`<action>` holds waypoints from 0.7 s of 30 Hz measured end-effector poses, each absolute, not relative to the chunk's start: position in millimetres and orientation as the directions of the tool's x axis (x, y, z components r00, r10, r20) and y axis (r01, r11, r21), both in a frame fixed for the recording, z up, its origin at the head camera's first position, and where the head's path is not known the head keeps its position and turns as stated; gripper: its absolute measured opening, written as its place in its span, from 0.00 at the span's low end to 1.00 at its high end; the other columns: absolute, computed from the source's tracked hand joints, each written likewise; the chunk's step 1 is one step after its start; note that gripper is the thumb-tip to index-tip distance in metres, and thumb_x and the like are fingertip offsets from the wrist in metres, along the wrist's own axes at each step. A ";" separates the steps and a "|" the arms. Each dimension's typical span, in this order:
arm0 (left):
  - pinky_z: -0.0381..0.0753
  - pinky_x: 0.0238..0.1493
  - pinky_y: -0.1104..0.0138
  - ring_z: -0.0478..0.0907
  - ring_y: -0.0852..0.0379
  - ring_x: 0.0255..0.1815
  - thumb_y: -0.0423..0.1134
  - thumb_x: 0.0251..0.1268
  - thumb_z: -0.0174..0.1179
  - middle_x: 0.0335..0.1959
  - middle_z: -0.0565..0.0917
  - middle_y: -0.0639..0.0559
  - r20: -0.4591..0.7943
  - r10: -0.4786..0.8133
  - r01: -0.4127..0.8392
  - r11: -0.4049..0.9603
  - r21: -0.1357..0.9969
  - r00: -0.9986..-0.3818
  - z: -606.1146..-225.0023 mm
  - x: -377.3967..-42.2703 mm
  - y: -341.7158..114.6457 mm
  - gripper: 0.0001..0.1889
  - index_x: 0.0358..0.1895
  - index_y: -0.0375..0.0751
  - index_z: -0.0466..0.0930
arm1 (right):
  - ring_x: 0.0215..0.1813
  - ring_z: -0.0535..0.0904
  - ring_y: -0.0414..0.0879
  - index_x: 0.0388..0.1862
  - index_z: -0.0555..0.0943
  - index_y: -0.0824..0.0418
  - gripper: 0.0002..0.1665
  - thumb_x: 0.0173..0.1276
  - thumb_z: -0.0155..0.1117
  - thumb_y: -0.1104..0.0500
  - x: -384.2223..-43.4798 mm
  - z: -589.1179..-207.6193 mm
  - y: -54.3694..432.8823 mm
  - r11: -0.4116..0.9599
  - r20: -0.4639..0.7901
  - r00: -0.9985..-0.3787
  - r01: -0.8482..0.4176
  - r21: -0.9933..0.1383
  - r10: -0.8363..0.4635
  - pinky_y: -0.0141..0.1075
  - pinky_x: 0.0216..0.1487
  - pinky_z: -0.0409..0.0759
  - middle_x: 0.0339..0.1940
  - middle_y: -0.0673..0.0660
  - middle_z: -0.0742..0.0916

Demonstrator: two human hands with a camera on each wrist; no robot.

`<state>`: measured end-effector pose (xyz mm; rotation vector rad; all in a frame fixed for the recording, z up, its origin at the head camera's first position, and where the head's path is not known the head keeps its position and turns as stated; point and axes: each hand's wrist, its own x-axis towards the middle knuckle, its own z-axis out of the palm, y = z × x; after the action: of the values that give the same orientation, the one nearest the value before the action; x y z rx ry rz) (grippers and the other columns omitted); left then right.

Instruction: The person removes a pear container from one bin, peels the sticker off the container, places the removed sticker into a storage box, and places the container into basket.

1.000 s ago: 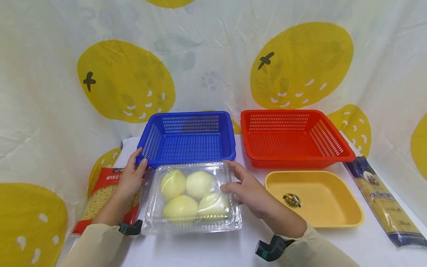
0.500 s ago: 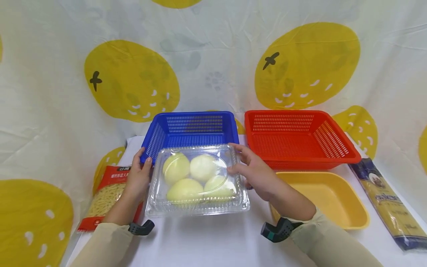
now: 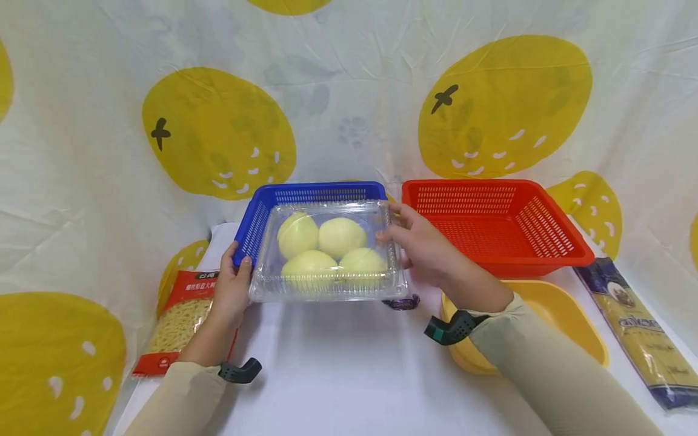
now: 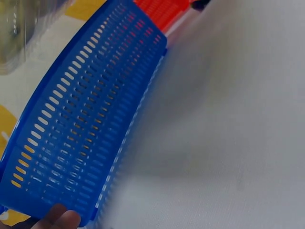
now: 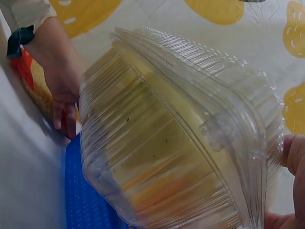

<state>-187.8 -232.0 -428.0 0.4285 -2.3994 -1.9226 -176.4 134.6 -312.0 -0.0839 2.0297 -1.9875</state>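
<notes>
My right hand (image 3: 422, 245) grips the right side of a clear plastic clamshell box (image 3: 332, 292). Inside it lie several pale yellow-green round fruits (image 3: 342, 237). The box is raised, overlapping the front of the blue basket (image 3: 322, 192) in the head view and hiding much of its inside. My left hand (image 3: 231, 290) holds the basket's front left corner between thumb and fingers; in the left wrist view, fingertips (image 4: 69, 219) show on the lower corner of its slotted wall. The right wrist view looks along the box's ribbed side, with right fingers at the right edge.
A red basket (image 3: 545, 257) stands right of the blue one. Before it is a yellow tray (image 3: 578, 333), partly behind my right arm. A long pasta packet (image 3: 638, 333) lies far right, a red pasta bag (image 3: 180, 321) left, and a small purple-wrapped item (image 3: 402, 302) below the box.
My right hand has lifted the clamshell box up and away, from the table in front to over the blue basket. My left hand has stayed at the basket's corner. The purple item has come into view.
</notes>
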 end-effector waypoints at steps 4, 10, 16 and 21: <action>0.88 0.48 0.55 0.73 0.41 0.64 0.51 0.90 0.41 0.84 0.59 0.42 -0.175 -0.259 -0.227 0.185 0.956 -0.950 -427.5 -185.6 -229.5 0.33 0.89 0.70 0.39 | 0.74 0.69 0.61 0.86 0.59 0.50 0.46 0.72 0.62 0.59 -191.0 -311.7 132.6 0.055 -0.175 -0.958 0.166 -0.985 -0.228 0.67 0.62 0.79 0.82 0.56 0.69; 0.89 0.42 0.56 0.75 0.43 0.62 0.50 0.91 0.41 0.82 0.62 0.44 -0.193 -0.267 -0.238 0.148 0.960 -0.944 -425.5 -184.8 -226.4 0.33 0.89 0.71 0.40 | 0.73 0.70 0.61 0.86 0.61 0.48 0.44 0.73 0.63 0.57 -212.3 -313.5 130.1 0.076 -0.197 -0.960 0.185 -0.980 -0.200 0.61 0.58 0.84 0.78 0.56 0.72; 0.89 0.41 0.57 0.76 0.40 0.65 0.51 0.91 0.40 0.79 0.66 0.44 -0.212 -0.267 -0.252 0.123 0.960 -0.940 -424.3 -186.0 -226.7 0.32 0.88 0.73 0.41 | 0.76 0.69 0.65 0.87 0.59 0.47 0.45 0.75 0.62 0.55 -232.3 -316.6 128.0 0.081 -0.215 -0.959 0.203 -0.976 -0.188 0.64 0.64 0.80 0.82 0.56 0.70; 0.89 0.43 0.57 0.75 0.41 0.67 0.53 0.90 0.42 0.80 0.65 0.45 -0.243 -0.270 -0.283 0.119 0.952 -0.932 -422.0 -186.7 -227.4 0.33 0.88 0.76 0.40 | 0.75 0.70 0.64 0.87 0.58 0.46 0.44 0.76 0.63 0.53 -249.6 -321.4 126.9 0.089 -0.232 -0.956 0.219 -0.972 -0.177 0.64 0.68 0.77 0.82 0.55 0.70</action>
<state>-186.7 -227.4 -422.0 0.5826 -2.3571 -2.0098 -249.6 126.9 -321.4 0.0418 2.0805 -1.9423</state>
